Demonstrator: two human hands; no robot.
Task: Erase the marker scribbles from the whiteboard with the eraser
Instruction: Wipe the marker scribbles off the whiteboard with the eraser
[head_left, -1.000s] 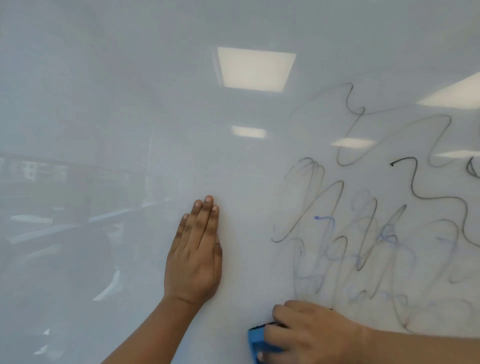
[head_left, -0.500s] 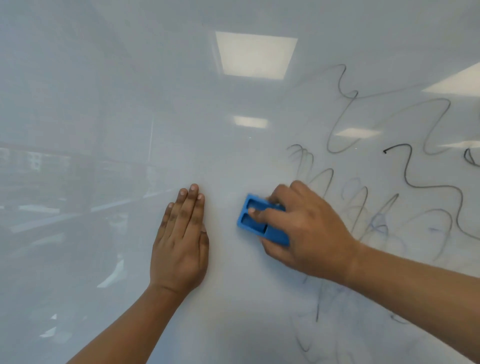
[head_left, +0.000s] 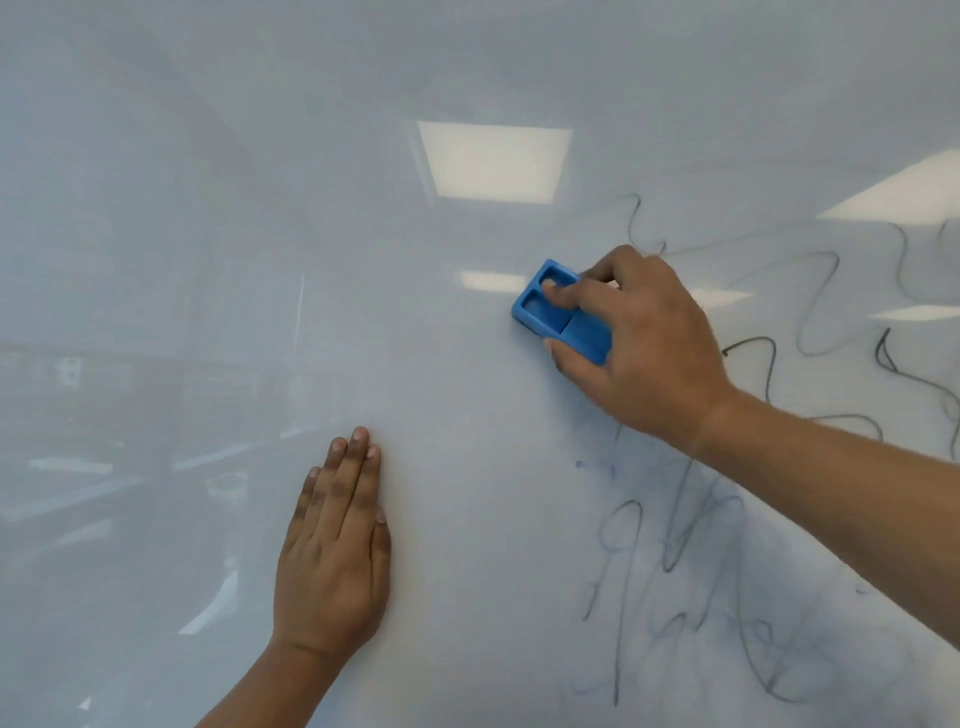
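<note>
The right grip (head_left: 639, 343) was closed around the blue eraser (head_left: 558, 317), pressing it flat on the whiteboard (head_left: 208, 260), the eraser jutting out left of the fingers. The left grip (head_left: 332, 551) lay open and flat on the board, holding nothing, below and left of the eraser. Marker scribbles (head_left: 675, 561) remained to the right and beneath the right grip.

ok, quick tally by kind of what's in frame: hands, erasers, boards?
Hands: 2, left hand flat on the board, right hand in a grip on the eraser
Erasers: 1, blue eraser
Boards: 1, whiteboard, scribbles remain at right
Total: 4
</note>
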